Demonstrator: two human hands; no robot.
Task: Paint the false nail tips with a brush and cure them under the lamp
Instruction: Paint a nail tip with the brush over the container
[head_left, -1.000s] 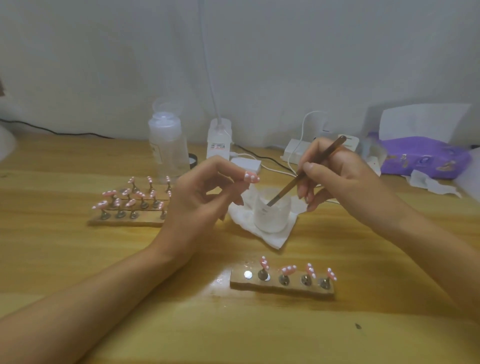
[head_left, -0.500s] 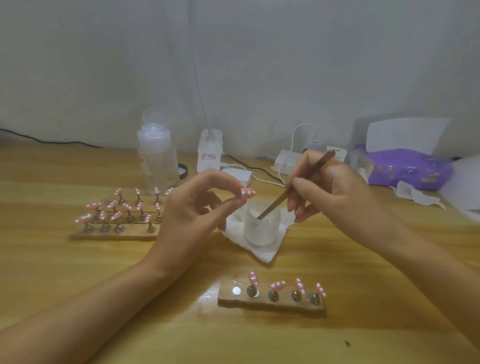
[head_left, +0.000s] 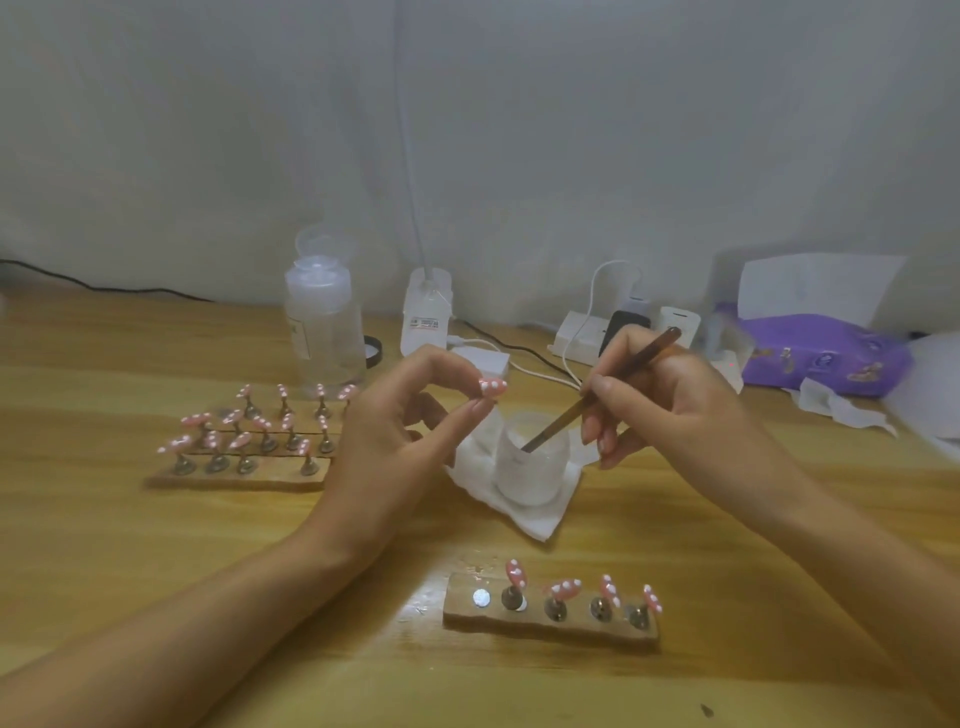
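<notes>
- The left hand (head_left: 395, 431) is raised over the middle of the tabletop (head_left: 156, 545). Its thumb and index fingers (head_left: 452, 364) pinch one pink nail tip (head_left: 492, 386) with white dots, the other fingers curled behind.
- The right hand (head_left: 670, 405) grips the brush (head_left: 558, 423) like a pen, fingers closed round the shaft.
- The brush's long axis runs from far right, high, down to near left. Its working end is dipped into the white cup (head_left: 530, 467), which stands on a tissue (head_left: 540, 519).
- The relation that matters: the held nail tip lies just left of and above the cup, near the brush end, its painted face turned up and to the right.
- The next move is probably a short lift of the brush up and to the left to meet the tip, with the left hand staying put.
- The bristles are hidden inside the cup, so whether they are loaded is unclear.
- Near the viewer, a wooden holder (head_left: 550, 623) carries four dotted tips and one bare magnet spot (head_left: 481, 597) at its left end, likely where the held tip belongs.
- A fuller holder (head_left: 234, 475) sits at far left, well apart from both hands.
</notes>
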